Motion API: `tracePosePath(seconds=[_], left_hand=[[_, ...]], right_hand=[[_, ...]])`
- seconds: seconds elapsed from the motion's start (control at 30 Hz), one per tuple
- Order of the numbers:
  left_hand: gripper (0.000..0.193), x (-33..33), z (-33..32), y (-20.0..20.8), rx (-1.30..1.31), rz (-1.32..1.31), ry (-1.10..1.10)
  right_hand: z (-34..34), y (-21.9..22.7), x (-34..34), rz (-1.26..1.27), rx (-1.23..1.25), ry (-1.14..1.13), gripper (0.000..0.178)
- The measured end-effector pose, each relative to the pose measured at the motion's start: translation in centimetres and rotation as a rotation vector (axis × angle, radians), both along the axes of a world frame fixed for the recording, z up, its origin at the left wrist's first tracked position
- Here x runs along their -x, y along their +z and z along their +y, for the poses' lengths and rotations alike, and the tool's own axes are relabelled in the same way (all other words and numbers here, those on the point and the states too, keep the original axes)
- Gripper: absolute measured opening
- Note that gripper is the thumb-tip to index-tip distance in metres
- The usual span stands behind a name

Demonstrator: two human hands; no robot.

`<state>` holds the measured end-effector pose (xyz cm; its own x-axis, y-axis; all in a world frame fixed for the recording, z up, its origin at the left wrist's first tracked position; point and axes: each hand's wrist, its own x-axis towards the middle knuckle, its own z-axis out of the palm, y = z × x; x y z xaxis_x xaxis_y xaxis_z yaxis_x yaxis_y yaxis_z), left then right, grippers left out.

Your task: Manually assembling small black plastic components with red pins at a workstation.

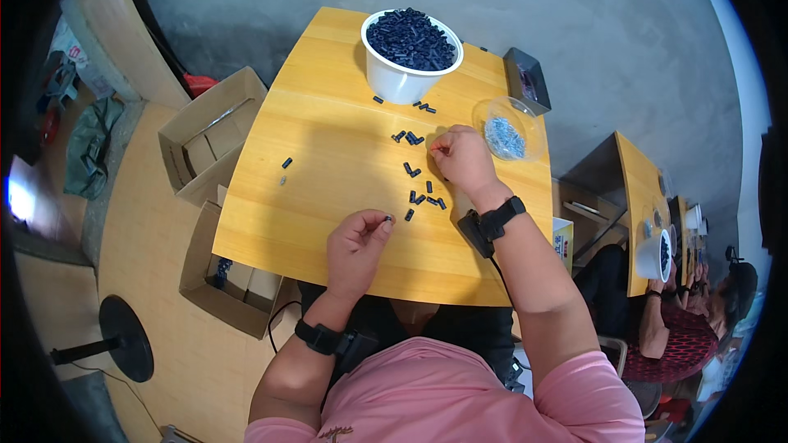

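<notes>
1. Worktop [267,217]: light wood; both hands over it, wrists in black bands.
2. Left hand [355,253]: over near half, toward near edge. Thumb and index pinched on a small dark piece [388,219], only its tip showing; other fingers curled in.
3. Right hand [466,162]: farther from near edge, toward right edge. Fingers bent, thumb and index tips close together; can't tell whether they grip anything.
4. Loose black pieces [411,139]: short, tube-like, scattered in small groups mid-worktop between the hands and up toward the bucket. Several lie just beside the left fingertips, others near the right fingertips.
5. One stray black piece [286,162] toward left edge, well apart from the rest; tiny pale bit [283,181] near it, too small to tell.
6. White bucket [398,82]: upright by far edge, heaped with black pieces [412,39]; a few more lie at its foot.
7. Clear bowl [535,121]: by right edge, just beside right hand; small silvery-blue parts [504,139] inside.
8. Dark open box [540,98]: at far right corner, beyond bowl; contents unclear.
9. Off left edge, lower down: two open cardboard boxes [234,135].
10. Off right edge: another person [677,336] at a separate table.
</notes>
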<state>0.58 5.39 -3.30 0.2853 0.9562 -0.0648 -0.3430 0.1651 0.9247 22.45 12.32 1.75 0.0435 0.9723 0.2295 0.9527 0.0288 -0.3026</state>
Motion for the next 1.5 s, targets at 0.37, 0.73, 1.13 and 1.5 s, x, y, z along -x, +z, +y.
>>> tracePosePath(seconds=[0.37, 0.73, 1.13, 1.5], left_hand=[[0.015, -0.1, 0.0, 0.0, 0.004, -0.017, -0.003], [0.013, -0.3, -0.1, -0.1, 0.011, -0.010, 0.002], [0.014, -0.4, -1.2, 0.7, -0.105, 0.199, -0.088], [0.020, -1.1, -6.5, 4.9, 0.080, 0.121, -0.262]], right_hand=[[3.8, -0.4, 3.8, 0.059, 0.000, 0.107, 0.011], [1.7, 0.7, 4.6, -0.035, 0.096, 0.076, 0.008], [-11.8, 1.1, 2.9, 1.256, 0.200, -0.131, 0.007], [-17.7, 1.8, 4.7, 1.453, 0.066, -0.034, 0.011]])
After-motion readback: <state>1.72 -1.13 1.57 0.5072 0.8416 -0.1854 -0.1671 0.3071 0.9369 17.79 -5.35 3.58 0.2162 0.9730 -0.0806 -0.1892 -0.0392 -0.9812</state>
